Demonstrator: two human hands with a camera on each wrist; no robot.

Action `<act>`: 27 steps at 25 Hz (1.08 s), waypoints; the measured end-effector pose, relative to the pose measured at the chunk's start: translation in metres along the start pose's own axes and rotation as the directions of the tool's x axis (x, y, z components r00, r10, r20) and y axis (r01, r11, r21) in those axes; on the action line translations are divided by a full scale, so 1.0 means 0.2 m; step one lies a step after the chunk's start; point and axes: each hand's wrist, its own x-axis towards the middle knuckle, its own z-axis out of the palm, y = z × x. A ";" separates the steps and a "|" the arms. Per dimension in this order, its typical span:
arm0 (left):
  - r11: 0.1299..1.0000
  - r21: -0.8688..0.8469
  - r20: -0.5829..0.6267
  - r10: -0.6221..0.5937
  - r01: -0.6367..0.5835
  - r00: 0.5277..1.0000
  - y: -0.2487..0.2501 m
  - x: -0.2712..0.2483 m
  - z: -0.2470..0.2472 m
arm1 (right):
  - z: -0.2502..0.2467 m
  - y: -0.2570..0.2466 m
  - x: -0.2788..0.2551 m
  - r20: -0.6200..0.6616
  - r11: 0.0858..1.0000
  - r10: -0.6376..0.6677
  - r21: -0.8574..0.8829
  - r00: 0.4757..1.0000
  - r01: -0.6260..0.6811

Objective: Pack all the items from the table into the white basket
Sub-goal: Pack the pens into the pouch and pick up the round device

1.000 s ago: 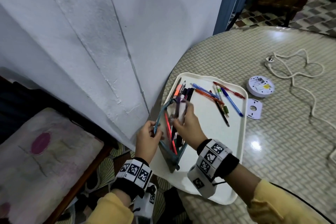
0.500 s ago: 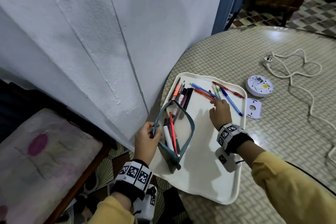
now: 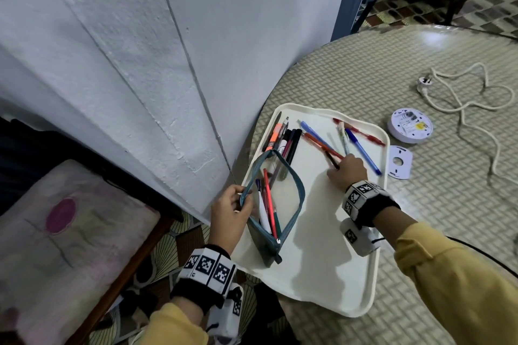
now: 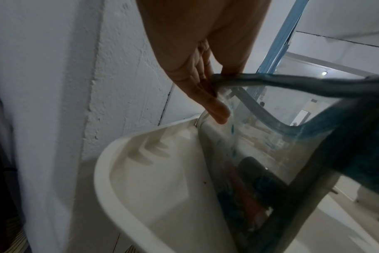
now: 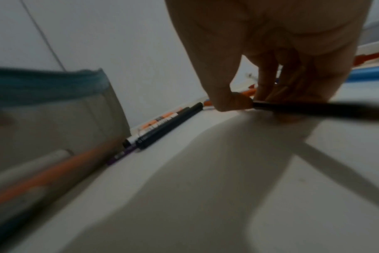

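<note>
Pinching teal-edged clear pouch (image 3: 273,202) rim, left hand (image 3: 228,211); right hand (image 3: 347,172) gripping black pen (image 5: 314,109).

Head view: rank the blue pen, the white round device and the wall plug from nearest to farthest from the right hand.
From the right hand:
1. Blue pen, on the tray just right of the fingers.
2. White round device, on the table beyond the tray's right rim.
3. Wall plug, at the cord's end, farther up the table.

A clear plastic pouch (image 3: 283,199) with teal cloth edging sits on a smooth matt tray (image 3: 316,274); the wall (image 3: 140,64) is rough plaster.
</note>
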 end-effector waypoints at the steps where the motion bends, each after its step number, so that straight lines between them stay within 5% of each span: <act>1: 1.000 0.001 0.004 -0.001 0.001 1.000 0.00 0.00 0.00 | 0.00 -0.02 -0.03 0.022 1.000 0.000 0.004 1.000 0.000; 9: 1.000 -0.024 0.017 -0.015 0.016 1.000 0.01 0.01 0.02 | 0.01 -0.14 -0.02 -0.109 0.949 -0.316 -0.060 0.943 0.311; 12: 0.999 -0.040 0.012 -0.028 0.029 1.000 0.01 0.00 0.02 | 0.01 -0.14 0.10 -0.080 0.908 -0.348 -0.275 0.934 0.315; 18: 0.996 -0.069 0.010 -0.057 0.058 0.998 0.00 -0.01 -0.03 | 0.05 -0.12 0.07 -0.105 0.922 -0.251 -0.329 0.962 0.204; 19: 0.995 -0.074 0.009 -0.062 0.062 0.998 0.01 -0.01 -0.03 | 0.05 -0.12 0.04 -0.122 0.946 -0.247 -0.244 0.961 0.212; 21: 0.995 -0.081 0.005 -0.055 0.056 0.998 0.02 -0.01 -0.03 | 0.02 -0.17 -0.04 -0.168 0.934 -0.270 0.196 0.948 0.300; 23: 0.997 -0.070 -0.003 -0.035 0.035 0.999 0.03 -0.02 -0.02 | -0.04 -0.25 -0.13 -0.198 0.738 -0.326 0.558 0.924 0.380; 27: 0.999 -0.041 -0.045 -0.031 0.029 0.998 0.04 -0.03 0.00 | -0.17 -0.45 -0.39 -0.228 0.394 -0.476 0.808 0.849 0.438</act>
